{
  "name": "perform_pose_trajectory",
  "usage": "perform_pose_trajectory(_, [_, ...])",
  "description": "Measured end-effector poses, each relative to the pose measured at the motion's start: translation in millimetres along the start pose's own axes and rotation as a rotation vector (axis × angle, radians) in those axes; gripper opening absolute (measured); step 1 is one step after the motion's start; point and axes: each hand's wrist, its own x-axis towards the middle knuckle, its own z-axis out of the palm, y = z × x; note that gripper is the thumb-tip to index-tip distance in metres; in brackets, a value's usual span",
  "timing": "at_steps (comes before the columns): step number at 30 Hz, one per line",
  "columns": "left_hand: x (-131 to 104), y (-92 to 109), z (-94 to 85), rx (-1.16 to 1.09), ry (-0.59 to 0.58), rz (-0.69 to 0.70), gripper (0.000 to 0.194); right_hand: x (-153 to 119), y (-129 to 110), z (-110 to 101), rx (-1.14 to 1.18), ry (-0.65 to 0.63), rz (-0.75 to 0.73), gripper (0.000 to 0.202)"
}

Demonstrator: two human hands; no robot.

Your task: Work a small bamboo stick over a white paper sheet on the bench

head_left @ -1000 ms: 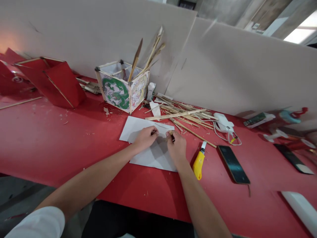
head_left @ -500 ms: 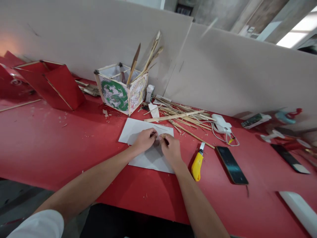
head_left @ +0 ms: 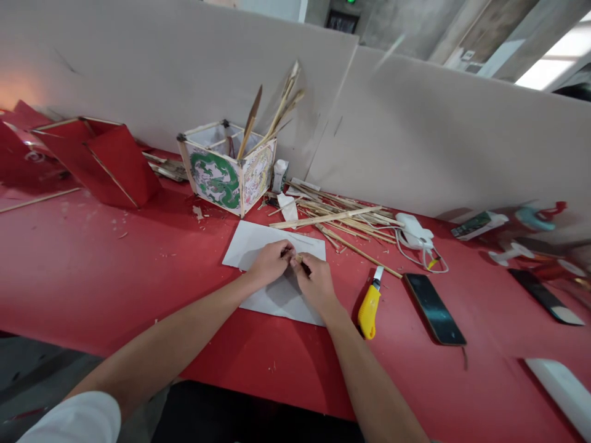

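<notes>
I see the dragon-painted box (head_left: 226,173) behind the white paper sheet (head_left: 258,243). On that sheet my left hand (head_left: 270,263) and right hand (head_left: 315,284) meet, fingertips pinched on a small stick piece (head_left: 298,259). The yellow utility knife (head_left: 369,302) lies just right of the sheet.

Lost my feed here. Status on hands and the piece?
Left hand and right hand together over white paper, pinching small stick piece. Yellow knife beside right hand, untouched.
</notes>
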Motion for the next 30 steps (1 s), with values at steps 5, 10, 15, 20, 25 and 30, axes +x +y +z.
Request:
perform_pose_trajectory(5, [-1.2,2.4,-0.3,0.011,-0.004,-0.005,0.017,0.8,7.8,-0.6,0.022,0.056,0.098,0.028])
perform_pose_trajectory(10, [-2.2,4.6,-0.1,-0.005,-0.024,0.009,0.018,3.5,16.0,-9.3,-0.152,0.259,0.083,0.025])
perform_pose_trajectory(15, [-1.8,3.3,-0.2,0.020,-0.017,0.010,0.016,1.8,10.2,-7.1,-0.035,0.116,0.039,0.021])
perform_pose_trajectory(20, [-1.5,2.3,0.3,0.013,-0.014,0.008,0.016,0.8,10.6,-2.8,-0.027,0.080,0.023,0.021])
perform_pose_trajectory(25, [-2.3,4.0,1.1,0.009,-0.019,0.024,0.016,2.3,17.5,-7.4,-0.135,0.238,0.064,0.023])
perform_pose_trajectory(30, [-2.5,3.3,1.0,0.029,-0.019,0.017,0.015,0.5,10.0,-3.5,-0.072,0.130,0.037,0.019])
